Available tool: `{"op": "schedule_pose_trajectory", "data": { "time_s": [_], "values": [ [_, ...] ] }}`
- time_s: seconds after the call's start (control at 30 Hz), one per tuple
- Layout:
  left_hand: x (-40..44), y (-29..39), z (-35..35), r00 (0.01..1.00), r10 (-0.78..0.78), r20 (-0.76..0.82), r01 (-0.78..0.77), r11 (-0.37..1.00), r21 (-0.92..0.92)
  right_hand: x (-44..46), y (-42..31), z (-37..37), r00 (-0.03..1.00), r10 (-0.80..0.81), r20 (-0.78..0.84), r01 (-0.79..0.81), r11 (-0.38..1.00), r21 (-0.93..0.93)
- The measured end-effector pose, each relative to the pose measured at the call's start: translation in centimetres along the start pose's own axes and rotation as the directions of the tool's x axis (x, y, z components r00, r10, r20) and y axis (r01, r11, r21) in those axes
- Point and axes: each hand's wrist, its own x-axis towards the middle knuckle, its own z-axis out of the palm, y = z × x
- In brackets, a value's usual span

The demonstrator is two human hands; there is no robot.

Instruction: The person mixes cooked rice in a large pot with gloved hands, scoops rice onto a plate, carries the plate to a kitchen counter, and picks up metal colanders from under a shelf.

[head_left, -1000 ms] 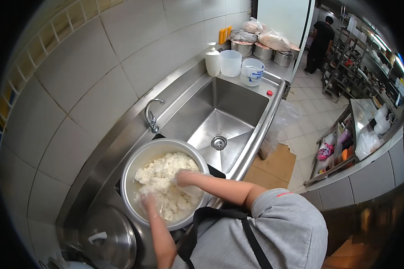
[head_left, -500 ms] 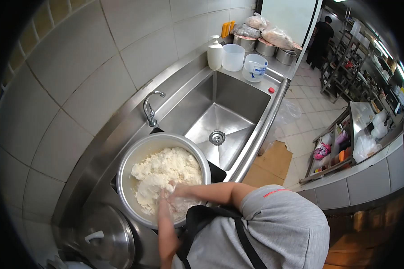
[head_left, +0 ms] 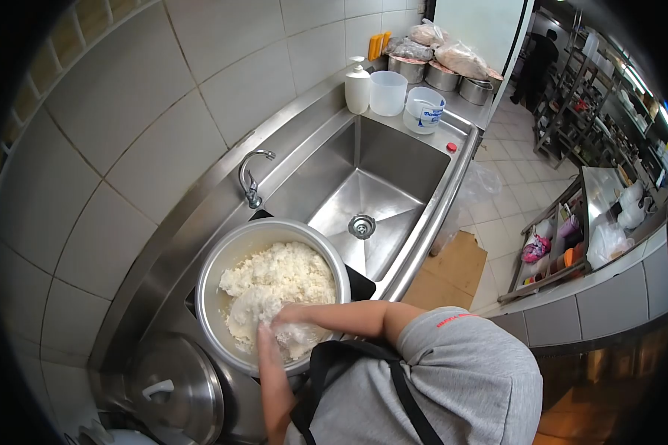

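A large round metal pot [head_left: 209,297] stands beside the sink basin, holding a mass of white, clumpy rice [head_left: 297,271]. Both hands are in clear plastic gloves inside the pot, close together at its near side. My left hand [head_left: 266,330] touches the rice with its fingers pointing up the view. From the right, my right hand [head_left: 289,317] reaches in next to it, partly covered by the loose glove. The fingers of both hands blend into the rice and plastic, so their shape is hidden.
Right of the pot is the steel sink basin [head_left: 393,163], with a faucet [head_left: 251,185] behind. A pump bottle [head_left: 357,89], plastic tubs [head_left: 387,94] and bagged food on metal pots [head_left: 460,61] stand beyond. A metal lid [head_left: 174,386] lies lower left. Another person [head_left: 536,67] stands far off.
My hands were apart in the rice a second ago; my right hand has come down and left to meet my left hand. The rice under them is more pressed together.
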Motion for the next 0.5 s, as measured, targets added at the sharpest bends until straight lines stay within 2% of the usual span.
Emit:
{"op": "schedule_pose_trajectory", "data": {
  "time_s": [0.03,0.13,0.23,0.33,0.37,0.47,0.5],
  "values": [
    [0.1,0.1,0.1,1.000,0.004,0.000,-0.004,1.000,-0.003,-0.1,0.0,-0.2,0.999,0.004,0.041,-0.003,1.000,-0.026],
    [0.5,0.4,0.6,0.999,0.036,0.009,-0.036,0.999,0.014,0.6,-0.8,-0.6,0.995,0.001,0.096,0.030,0.946,-0.322],
    [1.5,1.1,0.9,0.995,0.093,-0.048,-0.092,0.996,0.015,-0.1,-2.9,-2.2,1.000,-0.018,-0.011,0.016,0.977,-0.213],
    [3.9,0.9,0.7,0.947,0.162,-0.279,-0.182,0.982,-0.049,-0.4,-5.2,-3.8,0.965,0.233,-0.119,-0.245,0.964,-0.103],
    [4.3,1.6,1.3,0.914,0.174,-0.366,-0.213,0.975,-0.070,-0.6,-5.5,-4.1,0.987,0.132,-0.088,-0.136,0.990,-0.045],
    [2.3,4.9,4.0,0.920,0.088,-0.382,-0.152,0.978,-0.141,-2.1,-8.5,-6.0,0.985,0.144,-0.096,-0.159,0.974,-0.161],
    [2.5,5.1,4.2,0.927,0.081,-0.367,-0.115,0.991,-0.073,-1.9,-8.3,-6.0,0.976,0.151,-0.157,-0.181,0.963,-0.198]
  ]
}}
